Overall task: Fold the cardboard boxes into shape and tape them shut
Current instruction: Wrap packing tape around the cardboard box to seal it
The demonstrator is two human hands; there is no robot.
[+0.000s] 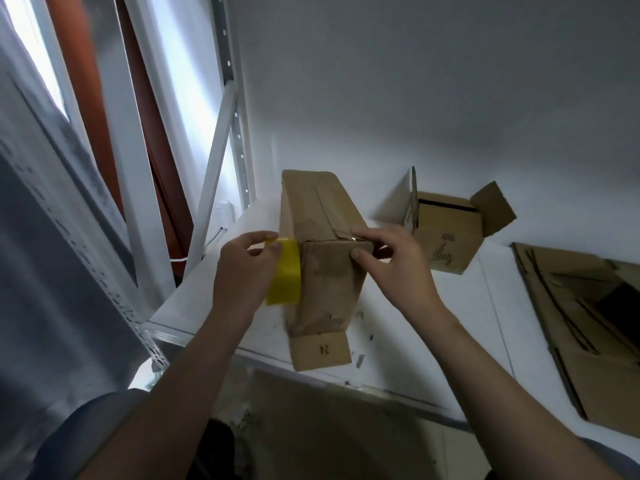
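Observation:
A brown cardboard box [325,237] stands on the white table [433,327], its near end facing me with one bottom flap marked "24" lying open toward the table's front edge. My left hand [242,268] grips a yellow tape roll [284,271] held against the box's left near corner. My right hand [388,261] pinches the upper right corner of the box's near end, thumb on the end face and fingers on top. Old tape marks show on the box.
A smaller cardboard box [446,233] with open flaps stands at the back right by the wall. Flattened cardboard [585,317] lies on the right of the table. A white metal shelf frame [221,161] rises at the left. More cardboard lies below the table's front edge.

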